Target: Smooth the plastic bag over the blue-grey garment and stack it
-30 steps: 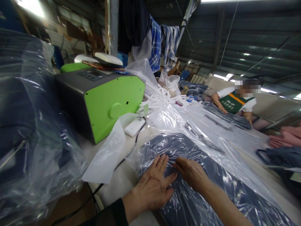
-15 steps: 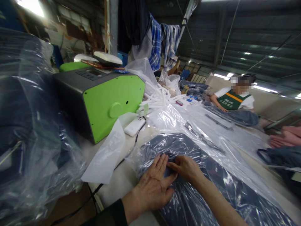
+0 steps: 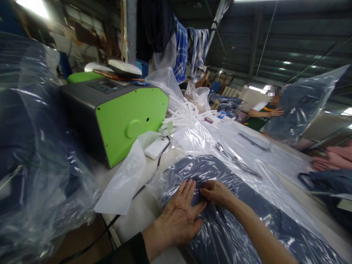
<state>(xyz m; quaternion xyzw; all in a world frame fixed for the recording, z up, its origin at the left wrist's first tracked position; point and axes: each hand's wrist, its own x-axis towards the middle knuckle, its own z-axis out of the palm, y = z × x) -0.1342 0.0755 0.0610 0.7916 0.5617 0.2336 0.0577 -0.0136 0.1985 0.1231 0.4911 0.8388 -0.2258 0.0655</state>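
A dark navy garment in a clear plastic bag (image 3: pixel 203 167) lies across the table in front of me. My left hand (image 3: pixel 183 214) rests on its near left part, palm down with the fingers stretched out. Just right of it, my right hand (image 3: pixel 217 193) has its fingers curled into a pinch against the bag's surface. What sits between those fingertips is hidden. A dull dark patch shows between the two hands, without the plastic's shine.
A green and grey machine (image 3: pixel 132 126) stands at left, with a white power bank (image 3: pixel 156 147) and cable beside it. White strips (image 3: pixel 181 113) are heaped behind. Bagged garments (image 3: pixel 33 146) rise at far left. Across the table, a co-worker (image 3: pixel 260 117) holds a bagged garment (image 3: pixel 298 104).
My right hand has shifted slightly to the right, away from my left hand, which stays in place. The co-worker has lifted a bagged garment upright off the table.
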